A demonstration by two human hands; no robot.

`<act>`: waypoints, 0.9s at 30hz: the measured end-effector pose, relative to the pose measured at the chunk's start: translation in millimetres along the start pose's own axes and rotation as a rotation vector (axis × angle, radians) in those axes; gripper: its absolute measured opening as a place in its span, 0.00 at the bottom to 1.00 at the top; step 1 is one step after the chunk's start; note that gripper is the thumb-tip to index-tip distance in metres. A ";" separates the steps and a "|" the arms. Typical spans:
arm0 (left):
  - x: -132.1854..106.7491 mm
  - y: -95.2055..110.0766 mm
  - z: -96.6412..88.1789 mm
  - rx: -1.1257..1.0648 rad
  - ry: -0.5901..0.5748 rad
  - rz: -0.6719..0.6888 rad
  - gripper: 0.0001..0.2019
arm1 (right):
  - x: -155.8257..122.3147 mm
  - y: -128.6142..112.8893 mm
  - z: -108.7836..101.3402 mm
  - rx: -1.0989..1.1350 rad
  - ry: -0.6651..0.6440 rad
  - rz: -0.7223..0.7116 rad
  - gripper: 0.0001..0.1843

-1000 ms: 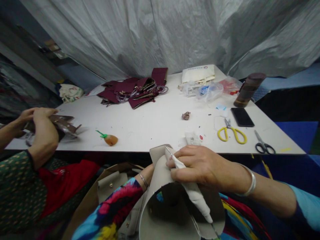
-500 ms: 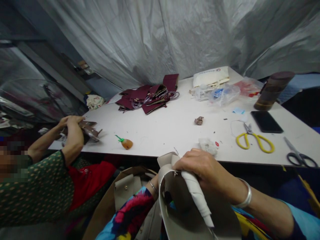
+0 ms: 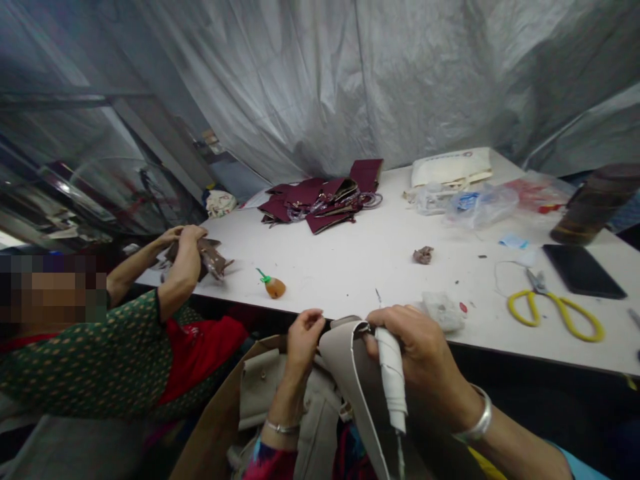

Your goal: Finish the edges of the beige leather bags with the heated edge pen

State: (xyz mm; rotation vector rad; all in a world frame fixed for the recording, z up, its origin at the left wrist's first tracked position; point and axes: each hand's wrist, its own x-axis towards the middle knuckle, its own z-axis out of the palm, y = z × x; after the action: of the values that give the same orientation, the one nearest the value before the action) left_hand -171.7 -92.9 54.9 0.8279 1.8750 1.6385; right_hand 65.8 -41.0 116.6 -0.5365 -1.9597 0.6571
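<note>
My right hand (image 3: 415, 347) is closed around an awl (image 3: 391, 380) with a white-wrapped handle; its thin point sticks up past the fingers. The same hand is at the rim of a beige leather-like bag piece (image 3: 345, 360), which curves open below it. My left hand (image 3: 304, 340) is raised just left of that rim, thumb and fingertips pinched together. Whatever lies between them, perhaps a thread, is too fine to make out. Below my left wrist, more beige bag pieces (image 3: 260, 387) with metal snaps lie in a brown carton (image 3: 210, 427).
On the white table (image 3: 320, 267) are yellow-handled scissors (image 3: 555, 307), a phone (image 3: 583, 270), a dark bottle (image 3: 595, 203), plastic bags (image 3: 480, 203), maroon bag pieces (image 3: 320, 200) and a small orange squeeze bottle (image 3: 274, 287). At left a co-worker's hands (image 3: 185, 240) handle a brown item (image 3: 213, 259).
My left hand has come up from behind the beige piece into view, its fingers pinched. The awl stands more upright in my right hand. The view has shifted left.
</note>
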 end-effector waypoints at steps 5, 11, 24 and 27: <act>-35.3 49.8 -23.2 -0.101 -0.206 0.320 0.15 | -0.2 4.4 14.3 -0.081 -0.078 0.010 0.02; -43.9 91.9 -4.5 0.216 -0.667 0.356 0.27 | 1.7 3.8 10.3 -0.176 -0.195 -0.034 0.06; -35.0 60.0 24.3 0.206 -0.630 0.302 0.13 | -3.5 31.1 15.5 -0.217 -0.086 0.145 0.07; -38.2 54.2 30.1 0.196 -0.572 0.312 0.11 | -3.5 32.1 14.7 -0.203 -0.073 0.155 0.08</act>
State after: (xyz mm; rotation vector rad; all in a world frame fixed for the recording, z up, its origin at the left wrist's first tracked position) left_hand -117.8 -95.8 103.8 1.5484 1.5580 1.2029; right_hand 57.2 -22.1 87.9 -0.8055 -2.0811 0.5837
